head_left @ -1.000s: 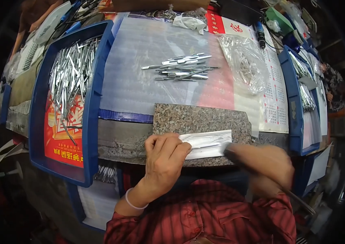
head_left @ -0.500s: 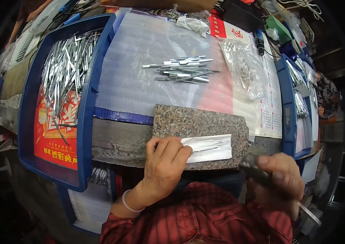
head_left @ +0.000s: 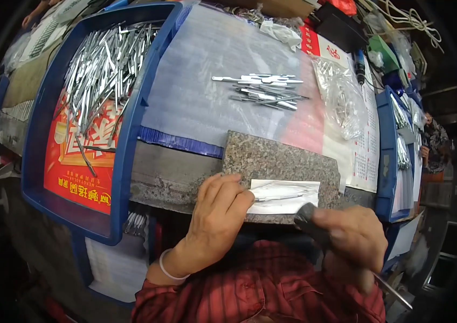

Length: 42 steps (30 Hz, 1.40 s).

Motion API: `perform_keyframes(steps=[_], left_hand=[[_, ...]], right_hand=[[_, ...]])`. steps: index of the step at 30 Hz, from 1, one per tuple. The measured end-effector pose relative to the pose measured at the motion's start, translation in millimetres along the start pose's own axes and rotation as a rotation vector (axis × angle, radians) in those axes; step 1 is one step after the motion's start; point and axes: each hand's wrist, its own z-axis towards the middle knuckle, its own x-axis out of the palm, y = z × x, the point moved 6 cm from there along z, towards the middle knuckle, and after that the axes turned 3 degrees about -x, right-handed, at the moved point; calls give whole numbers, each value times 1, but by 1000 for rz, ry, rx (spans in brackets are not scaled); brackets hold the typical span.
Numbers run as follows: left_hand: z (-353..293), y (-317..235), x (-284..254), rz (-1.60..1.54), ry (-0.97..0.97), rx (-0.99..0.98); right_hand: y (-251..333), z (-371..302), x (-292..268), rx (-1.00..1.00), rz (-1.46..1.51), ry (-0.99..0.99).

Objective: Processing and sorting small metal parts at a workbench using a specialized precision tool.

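A speckled granite slab (head_left: 279, 159) lies at the table's near edge, with a creased white paper (head_left: 310, 188) on it. My left hand (head_left: 219, 215) is closed at the paper's left end, its fingertips on a thin metal strip (head_left: 282, 199) that lies across the paper. My right hand (head_left: 355, 234) grips a dark, blunt-ended tool (head_left: 306, 218), whose end is just above the paper's lower right corner. A slim metal rod (head_left: 395, 293) sticks out behind that hand. The tool's exact kind is unclear.
A blue tray (head_left: 123, 177) of slender metal pieces (head_left: 104, 70) stands at left. A pile of similar pieces (head_left: 269, 91) rests on the plastic-covered table beyond the slab. Nearby are a clear plastic bag (head_left: 341, 102) and, at right, another blue bin (head_left: 383, 161).
The whole view has shifted, so the table's things appear farther right. My right hand with the dark tool has come left, closer to the paper. My left hand keeps its hold.
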Motion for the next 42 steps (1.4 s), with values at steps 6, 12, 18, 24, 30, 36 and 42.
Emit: perform_keyframes(steps=[6,12,18,24,30,36,42], left_hand=[[8,-3,0,-7,42,8],[1,-3,1,7,13,22],[5,-4,1,7,2,13],[4,-4,2,15,13,18],[6,-11,2,38,46,32],[10,-8,1,54,73,22],[11,-16,-3,60,59,28]], right_hand=[[54,-1,-21,-1008,175,-957],[33,-26,-28,-961,493,-1047],[26,-57,-33,-893,506,-1188],[33,-74,-36,-1083,446,-1356],[58,-24,-31,-889,184,-880],[24,-28,-30,-945,284,-1074],[-12,-21,-7,-718,416,-1125]])
